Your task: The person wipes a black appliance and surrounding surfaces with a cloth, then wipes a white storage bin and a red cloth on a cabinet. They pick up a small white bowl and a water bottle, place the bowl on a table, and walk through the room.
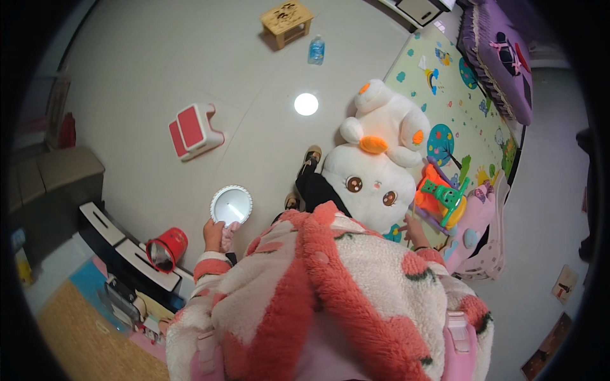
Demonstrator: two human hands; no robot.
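My left hand (213, 235) grips the lower rim of a round white plastic basin or basket (231, 204) with a notched edge. A pink fluffy item (229, 236) hangs beside those fingers; whether the hand holds it too is unclear. My right hand (413, 232) is low at my other side, fingers partly spread, near the head of a large white plush toy (371, 178). Something thin and pale runs by its fingers; whether it is held cannot be made out. The plush lies on its back on the floor, with an orange plush carrot (373, 145) on it.
A red and white step stool (195, 131), a small wooden stool (287, 20) and a plastic bottle (316, 50) stand ahead. Left are a red bin (167, 250) and a drawer cabinet (147, 266). A colorful ride-on toy (445, 197) and a patterned play mat (443, 105) lie right.
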